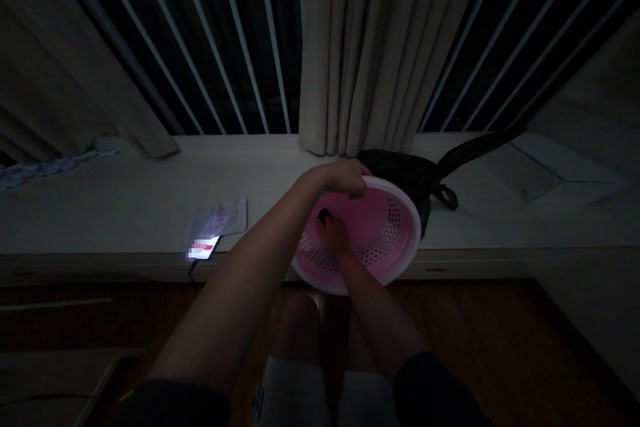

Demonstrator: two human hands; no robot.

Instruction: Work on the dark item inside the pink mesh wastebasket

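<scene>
A pink plastic basket (367, 230) with a pale rim and rows of holes is tilted so that its inside faces me. At its far rim, my left hand (345, 178) is closed with the fingers curled over the edge. Inside the basket is my right hand (336, 237), fingers bent around a small black item (325, 215) close to the basket's wall. The dim light hides what kind of item it is.
Behind the basket lies a black plastic bag (400, 170) on the white ledge (150, 193). A lit phone (205, 248) with a cable rests by a notebook (220, 217) at left. A pale box (545, 170) stands right. Curtains (350, 47) hang before barred windows.
</scene>
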